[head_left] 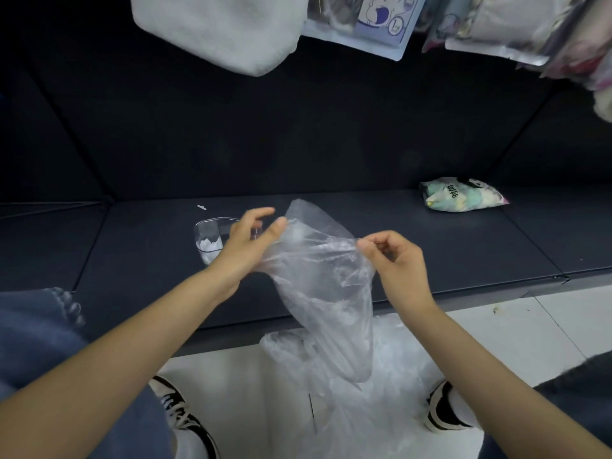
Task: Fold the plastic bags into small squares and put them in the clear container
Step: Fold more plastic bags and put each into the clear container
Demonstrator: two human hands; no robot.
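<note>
While the left hand pinches one edge, the right hand pinches the clear plastic bag above the floor.

My left hand was raised, thumb and fingers pinching, index finger extended. My right hand was level with it, fingertips pinched, remaining fingers curled. Both forearms were bare, reaching forward.
</note>
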